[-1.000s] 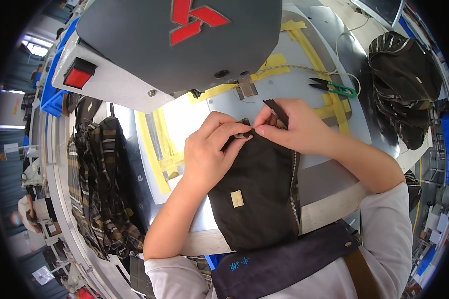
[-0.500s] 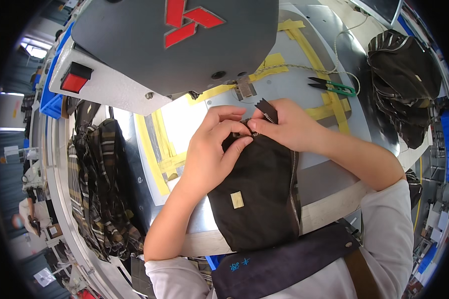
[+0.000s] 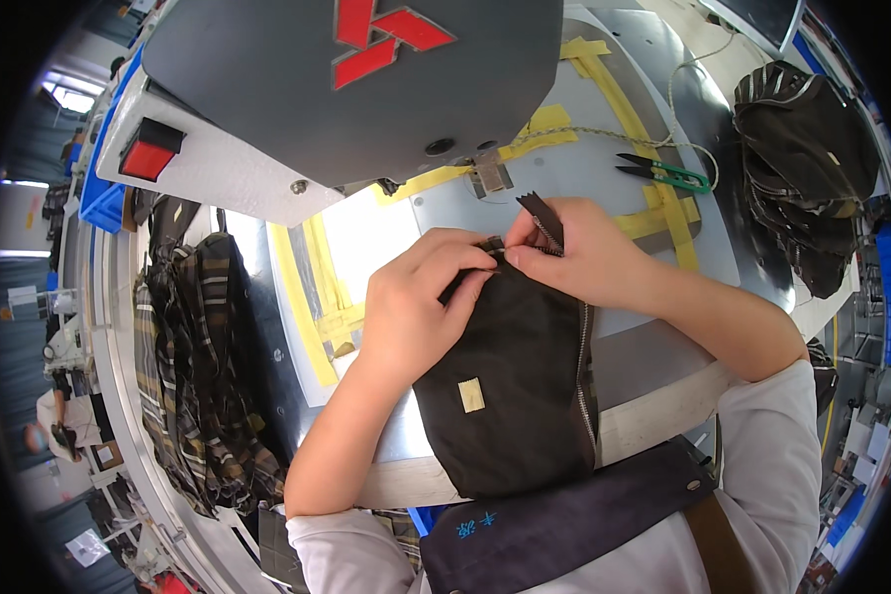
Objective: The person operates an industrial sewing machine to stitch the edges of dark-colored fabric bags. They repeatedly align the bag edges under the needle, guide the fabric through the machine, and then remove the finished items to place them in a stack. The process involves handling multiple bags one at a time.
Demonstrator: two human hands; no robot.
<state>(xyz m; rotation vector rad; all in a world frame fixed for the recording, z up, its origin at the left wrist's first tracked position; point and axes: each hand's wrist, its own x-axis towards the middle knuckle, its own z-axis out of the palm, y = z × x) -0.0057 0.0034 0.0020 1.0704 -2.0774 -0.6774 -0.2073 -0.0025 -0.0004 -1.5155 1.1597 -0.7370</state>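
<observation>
A dark brown fabric piece [image 3: 510, 396] with a small cream tag hangs over the table's near edge, reaching toward my lap. Along its right side runs a metal zipper [image 3: 581, 376]. My left hand [image 3: 421, 292] pinches the fabric's top edge between thumb and fingers. Just to its right, my right hand [image 3: 584, 252] is closed on the zipper's upper end, and the dark zipper tape end [image 3: 538, 213] sticks up past the fingers. Both sets of fingertips almost meet at the top corner. What lies inside the right fingers is partly hidden.
A grey sewing machine head [image 3: 366, 109] stands just beyond my hands, its metal presser foot [image 3: 489, 176] close by. Green-handled thread snips [image 3: 663, 171] lie at the right. Dark garments [image 3: 802, 168] are piled far right, plaid ones [image 3: 203, 366] at left. Yellow tape [image 3: 624, 89] marks the table.
My right fingers have curled in more tightly near the zipper end, and the tape end has shifted slightly right. My left fingers have drawn together on the fabric's edge.
</observation>
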